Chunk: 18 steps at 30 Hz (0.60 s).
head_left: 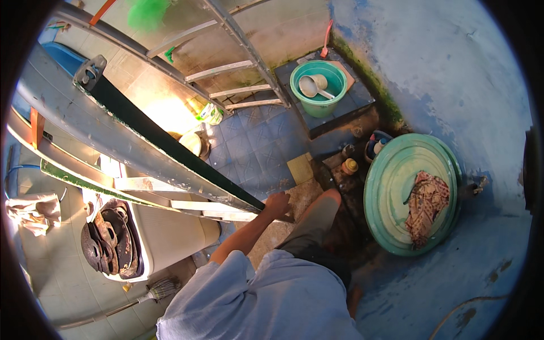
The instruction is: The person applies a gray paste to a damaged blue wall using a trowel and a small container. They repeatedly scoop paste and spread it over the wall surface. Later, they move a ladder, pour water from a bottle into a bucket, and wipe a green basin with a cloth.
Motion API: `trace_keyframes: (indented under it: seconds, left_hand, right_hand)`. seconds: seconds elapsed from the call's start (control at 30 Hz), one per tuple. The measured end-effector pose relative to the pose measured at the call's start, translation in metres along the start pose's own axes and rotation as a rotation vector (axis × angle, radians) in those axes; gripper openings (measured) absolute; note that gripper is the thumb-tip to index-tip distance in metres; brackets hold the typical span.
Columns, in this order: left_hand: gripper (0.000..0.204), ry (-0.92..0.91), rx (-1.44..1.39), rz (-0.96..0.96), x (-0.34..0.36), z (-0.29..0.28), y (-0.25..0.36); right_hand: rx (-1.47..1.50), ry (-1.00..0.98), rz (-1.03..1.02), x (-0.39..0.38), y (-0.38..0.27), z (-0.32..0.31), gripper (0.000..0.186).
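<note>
Lead: Taking the centre of our view as the dial, what do we record as done?

Second: One grip is made. We find the left hand (277,205), just below centre towards six o'clock, on the near end of the ladder (122,134). We judge the work to be at the handling stage: hold established, release not yet made. Anything further left to do, we cannot establish from this view.

Lead: Condition of the fingers?

Second: On the left, drawn in narrow and curled about the end of the grey rail with the dark green side. Their undersides are hidden, so we cannot confirm how far they wrap. The right hand's fingers are out of our sight; we enter no finding.

Lead: Position of the ladder relative to the fingers?

Second: In contact at its near end. From the fingers it runs off slantwise towards ten o'clock, with most of its length well apart from the hand. A second set of rungs (235,65) stands near twelve.

Lead: Surroundings?

Second: We note a green bucket (317,108) at one o'clock, a round green lid (388,192) carrying a crumpled cloth (429,198) at three, and a pale container (175,238) with dark pans (110,241) at eight. None of these touches the left hand.
</note>
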State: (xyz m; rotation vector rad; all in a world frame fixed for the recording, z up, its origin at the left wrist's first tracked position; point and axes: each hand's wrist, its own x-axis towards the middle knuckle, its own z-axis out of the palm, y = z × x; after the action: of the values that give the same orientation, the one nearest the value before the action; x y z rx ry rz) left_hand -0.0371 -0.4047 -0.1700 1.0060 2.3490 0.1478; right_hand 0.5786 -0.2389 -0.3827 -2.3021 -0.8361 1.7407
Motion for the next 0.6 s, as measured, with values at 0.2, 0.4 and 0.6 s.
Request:
trace_keyframes:
  seconds: [0.2, 0.4, 0.6]
  left_hand:
    - [0.037, -0.007, -0.006, 0.124, 0.004, 0.013, -0.004]
    - [0.035, 0.043, -0.353, 0.42, -0.035, -0.024, 0.03]
    - [0.016, 0.352, -0.569, 0.552, -0.153, -0.165, 0.067]
  right_hand:
    - [-0.263, -0.109, -0.508, 0.055, 0.02, 0.003, 0.046]
    - [-0.461, 0.199, -0.44, 0.051, -0.051, 0.125, 0.034]
    - [-0.498, -0.05, -0.723, -0.134, -0.195, 0.264, 0.027]
